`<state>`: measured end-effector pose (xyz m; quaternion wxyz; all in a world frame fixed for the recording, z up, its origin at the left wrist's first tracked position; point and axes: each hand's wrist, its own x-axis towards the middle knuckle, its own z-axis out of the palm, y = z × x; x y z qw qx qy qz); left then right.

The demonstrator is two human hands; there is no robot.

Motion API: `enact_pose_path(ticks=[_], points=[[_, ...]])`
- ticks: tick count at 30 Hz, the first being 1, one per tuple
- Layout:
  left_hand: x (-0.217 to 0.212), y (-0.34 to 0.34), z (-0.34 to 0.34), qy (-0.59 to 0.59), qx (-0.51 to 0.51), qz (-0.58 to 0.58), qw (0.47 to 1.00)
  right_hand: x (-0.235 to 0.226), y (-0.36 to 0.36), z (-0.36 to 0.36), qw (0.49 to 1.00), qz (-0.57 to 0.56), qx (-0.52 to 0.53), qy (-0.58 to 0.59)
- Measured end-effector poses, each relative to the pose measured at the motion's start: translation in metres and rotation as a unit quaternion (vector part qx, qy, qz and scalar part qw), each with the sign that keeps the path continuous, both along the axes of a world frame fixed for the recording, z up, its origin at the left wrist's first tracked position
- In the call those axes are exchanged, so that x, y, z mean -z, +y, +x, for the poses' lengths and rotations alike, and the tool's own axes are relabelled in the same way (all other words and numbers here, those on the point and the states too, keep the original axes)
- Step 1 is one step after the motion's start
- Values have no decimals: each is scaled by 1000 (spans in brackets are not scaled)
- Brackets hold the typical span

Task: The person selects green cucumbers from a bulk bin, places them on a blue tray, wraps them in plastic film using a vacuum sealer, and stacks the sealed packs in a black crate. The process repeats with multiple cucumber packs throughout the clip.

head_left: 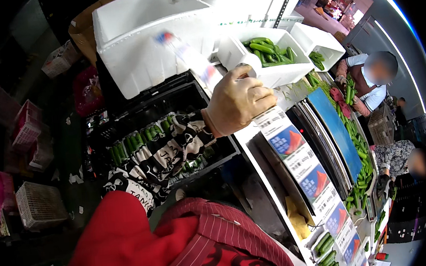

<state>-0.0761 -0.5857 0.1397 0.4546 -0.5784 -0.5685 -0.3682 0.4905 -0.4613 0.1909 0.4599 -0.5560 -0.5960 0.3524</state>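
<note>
My left hand (pixel 240 98), in a pale glove, is closed in a fist over the table edge. The patterned sleeve of that arm reaches across a black crate. A strip of printed labels (pixel 302 156), white with blue and red pictures, runs from under the fist down along the table. A white roll (pixel 251 66) shows at the top of the fist. A motion-blurred strip (pixel 187 55) with similar colours sticks out toward the upper left. The black crate (pixel 237 153) under my arm holds several packs of cucumbers (pixel 138 139). My right hand is out of view.
White foam boxes (pixel 154 52) stand behind the crate; one contains loose cucumbers (pixel 266 49). A blue panel (pixel 333 128) stands beside the labels, near a long pile of cucumbers (pixel 360 161). Wrapped cucumbers (pixel 326 254) lie near me. Two people (pixel 374 80) are at the far right. Baskets (pixel 41 204) stand at left.
</note>
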Motion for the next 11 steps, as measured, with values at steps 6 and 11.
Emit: enact_pose_path(ticks=[6,11], points=[[-38,2,56,-13,38,-90,995,25,18,98,991,-61,106,-47],[-59,16,78,-20,67,-76,995,49,17,89,950,-29,-117,-287]])
